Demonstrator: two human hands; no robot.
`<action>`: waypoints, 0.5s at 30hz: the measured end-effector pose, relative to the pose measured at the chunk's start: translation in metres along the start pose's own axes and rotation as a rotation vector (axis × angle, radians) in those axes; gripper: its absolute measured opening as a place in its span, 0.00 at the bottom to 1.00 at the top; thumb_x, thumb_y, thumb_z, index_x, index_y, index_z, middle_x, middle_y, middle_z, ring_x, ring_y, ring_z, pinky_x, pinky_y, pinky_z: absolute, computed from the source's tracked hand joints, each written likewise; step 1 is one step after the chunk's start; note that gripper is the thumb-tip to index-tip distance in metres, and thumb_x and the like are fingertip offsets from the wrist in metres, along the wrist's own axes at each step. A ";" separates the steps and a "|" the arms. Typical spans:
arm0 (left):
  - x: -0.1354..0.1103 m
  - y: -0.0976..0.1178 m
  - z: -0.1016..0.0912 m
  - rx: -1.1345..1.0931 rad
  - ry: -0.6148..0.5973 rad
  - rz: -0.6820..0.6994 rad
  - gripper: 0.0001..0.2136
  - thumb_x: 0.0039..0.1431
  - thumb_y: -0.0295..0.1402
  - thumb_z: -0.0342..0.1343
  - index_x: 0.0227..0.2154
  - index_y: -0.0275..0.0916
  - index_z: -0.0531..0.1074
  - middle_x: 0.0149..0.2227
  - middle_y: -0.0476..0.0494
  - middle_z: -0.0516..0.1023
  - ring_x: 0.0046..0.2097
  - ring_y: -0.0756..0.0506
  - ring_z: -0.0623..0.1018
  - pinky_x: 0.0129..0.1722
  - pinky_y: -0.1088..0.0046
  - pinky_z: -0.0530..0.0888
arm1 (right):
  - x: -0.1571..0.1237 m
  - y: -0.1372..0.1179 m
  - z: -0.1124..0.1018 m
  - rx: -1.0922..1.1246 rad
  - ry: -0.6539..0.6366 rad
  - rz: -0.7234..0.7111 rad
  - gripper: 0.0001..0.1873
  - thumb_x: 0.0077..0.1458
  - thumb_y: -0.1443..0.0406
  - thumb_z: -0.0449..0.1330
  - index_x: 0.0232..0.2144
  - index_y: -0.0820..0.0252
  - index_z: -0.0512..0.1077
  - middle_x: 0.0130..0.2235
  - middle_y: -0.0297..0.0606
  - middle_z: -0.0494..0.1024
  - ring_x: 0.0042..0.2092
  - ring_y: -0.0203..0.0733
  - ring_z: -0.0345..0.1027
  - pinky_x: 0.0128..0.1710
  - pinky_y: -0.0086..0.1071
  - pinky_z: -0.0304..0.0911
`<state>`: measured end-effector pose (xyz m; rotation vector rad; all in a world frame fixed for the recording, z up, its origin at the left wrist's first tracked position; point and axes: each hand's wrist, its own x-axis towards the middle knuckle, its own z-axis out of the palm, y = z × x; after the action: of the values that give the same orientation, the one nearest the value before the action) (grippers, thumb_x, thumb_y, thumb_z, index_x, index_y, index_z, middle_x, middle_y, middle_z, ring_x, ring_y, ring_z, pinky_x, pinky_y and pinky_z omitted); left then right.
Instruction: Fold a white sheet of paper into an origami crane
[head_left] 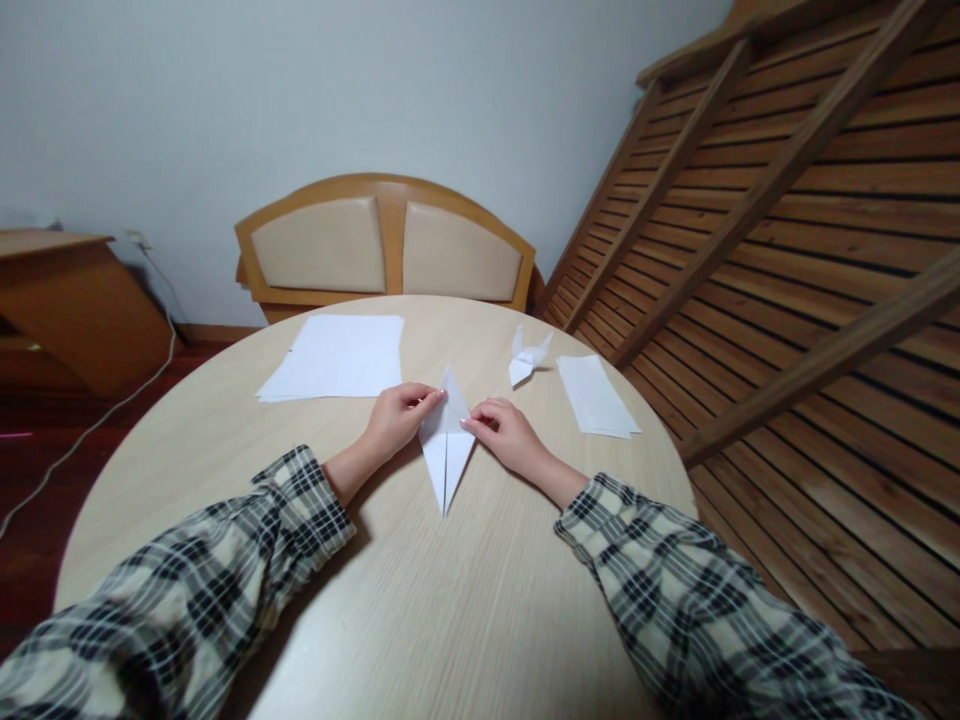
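Observation:
A white sheet of paper folded into a long diamond (457,450) is held between my hands, just over the middle of the round table (450,620). Its lower half shows two narrow points, split by a slit down the centre. My left hand (400,418) pinches its upper left edge between thumb and fingers. On the opposite edge, my right hand (510,432) has a similar pinch, a little lower. Behind my right hand stands a small folded paper crane (526,358) with raised tips.
White paper sheets (337,355) lie at the back left of the table, and a smaller stack of paper strips (598,396) at the right. Beyond the table are a padded headboard (394,240) and leaning wooden slats (780,260). A wooden desk (82,310) stands left.

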<state>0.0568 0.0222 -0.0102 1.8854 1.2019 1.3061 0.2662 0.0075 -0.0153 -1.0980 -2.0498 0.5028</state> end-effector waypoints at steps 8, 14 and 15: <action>0.001 0.000 -0.004 -0.012 -0.112 0.006 0.15 0.59 0.44 0.56 0.25 0.39 0.77 0.25 0.45 0.77 0.28 0.47 0.71 0.30 0.70 0.68 | 0.000 0.002 -0.001 0.061 0.039 0.025 0.13 0.61 0.62 0.62 0.25 0.57 0.70 0.30 0.34 0.73 0.36 0.40 0.66 0.40 0.35 0.60; -0.005 0.001 -0.014 0.108 -0.198 0.071 0.16 0.59 0.44 0.57 0.20 0.41 0.74 0.25 0.45 0.76 0.32 0.45 0.74 0.37 0.66 0.70 | 0.001 0.005 -0.005 0.078 0.063 0.030 0.13 0.62 0.61 0.62 0.25 0.57 0.70 0.30 0.34 0.73 0.37 0.40 0.67 0.41 0.36 0.60; -0.006 0.000 -0.015 0.118 -0.184 0.059 0.15 0.58 0.44 0.58 0.21 0.41 0.75 0.26 0.44 0.77 0.33 0.44 0.74 0.38 0.66 0.69 | 0.001 0.006 -0.006 0.084 0.064 0.029 0.13 0.61 0.62 0.62 0.25 0.57 0.70 0.30 0.34 0.73 0.37 0.40 0.66 0.41 0.35 0.60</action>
<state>0.0422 0.0161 -0.0067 2.0895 1.1581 1.0849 0.2734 0.0113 -0.0146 -1.0820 -1.9419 0.5564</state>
